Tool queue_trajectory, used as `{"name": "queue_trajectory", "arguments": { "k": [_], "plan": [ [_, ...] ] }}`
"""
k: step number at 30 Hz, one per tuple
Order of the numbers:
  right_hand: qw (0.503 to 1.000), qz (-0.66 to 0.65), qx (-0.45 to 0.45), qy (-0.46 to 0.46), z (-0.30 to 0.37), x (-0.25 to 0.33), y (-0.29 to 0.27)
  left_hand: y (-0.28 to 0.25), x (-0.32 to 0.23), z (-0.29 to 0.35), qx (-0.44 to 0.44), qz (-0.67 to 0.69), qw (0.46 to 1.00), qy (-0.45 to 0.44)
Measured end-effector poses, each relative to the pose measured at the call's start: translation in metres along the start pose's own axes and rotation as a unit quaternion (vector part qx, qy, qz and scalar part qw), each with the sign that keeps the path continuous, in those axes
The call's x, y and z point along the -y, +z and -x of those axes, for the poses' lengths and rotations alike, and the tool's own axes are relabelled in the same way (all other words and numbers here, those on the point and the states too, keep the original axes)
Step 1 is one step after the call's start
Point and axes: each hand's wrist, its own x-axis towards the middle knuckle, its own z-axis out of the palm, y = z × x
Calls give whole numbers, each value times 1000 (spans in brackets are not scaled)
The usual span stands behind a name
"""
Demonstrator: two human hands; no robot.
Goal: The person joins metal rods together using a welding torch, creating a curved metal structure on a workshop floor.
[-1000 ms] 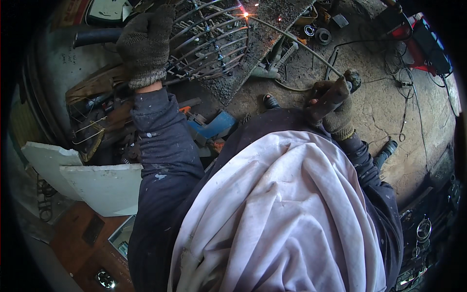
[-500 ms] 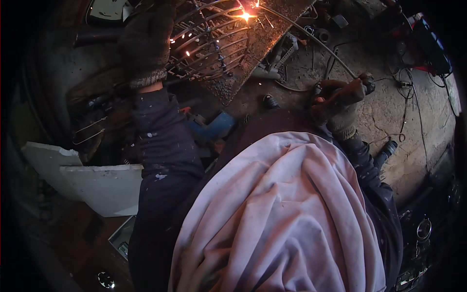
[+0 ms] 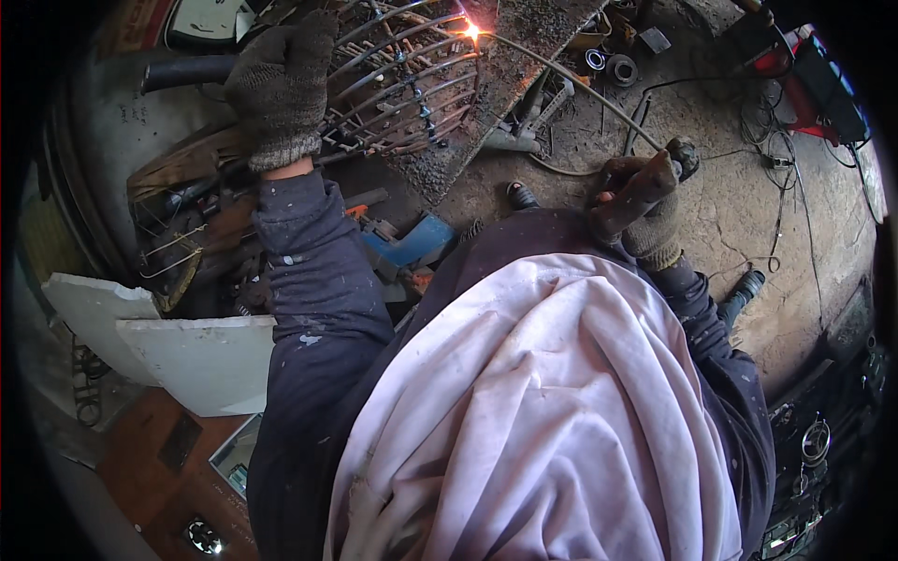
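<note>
My right hand (image 3: 650, 215), in a knitted glove, is closed round a welding electrode holder (image 3: 687, 154). From it a long welding rod (image 3: 589, 89) slants up and left to a bright arc (image 3: 470, 34) at the edge of a curved metal grille (image 3: 402, 84). The grille's several bent bars are joined by a cross strip and lie over a rough, crusted metal plate (image 3: 449, 168). At the grille's left side, my gloved left hand (image 3: 281, 93) has its fingers curled. What they grip is hidden. A dark tube (image 3: 192, 72) sticks out beside that glove.
A red and black machine (image 3: 823, 89) with loose cables (image 3: 781, 178) stands at far right. Metal rings (image 3: 620, 70) lie beyond the plate. White boards (image 3: 201, 360) lean at left, near a blue metal piece (image 3: 416, 241). Pale cloth (image 3: 533, 402) drapes over my front.
My right hand has shifted slightly left, with the rod's tip still at the grille's edge. The glare has shrunk and the surroundings look brighter. My left hand stays in place.
</note>
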Motion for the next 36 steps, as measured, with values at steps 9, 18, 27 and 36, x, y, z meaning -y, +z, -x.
{"name": "queue_trajectory", "arguments": {
  "k": [9, 18, 27, 36],
  "plan": [
    [993, -104, 13, 57, 2, -13, 2, -1, -1, 0, 11, 1, 1000, -13],
    [999, 23, -24, -40, -3, -3, -1, 2, -1, 0, 8, 6, 1000, -8],
    [999, 22, -23, 18, 1, 20, -7, 1, 21, -2, -1, -106, 978, 181],
    [999, -39, -19, 4, -3, 19, -10, -1, -1, 1, 30, -43, 998, 35]
  ]
}}
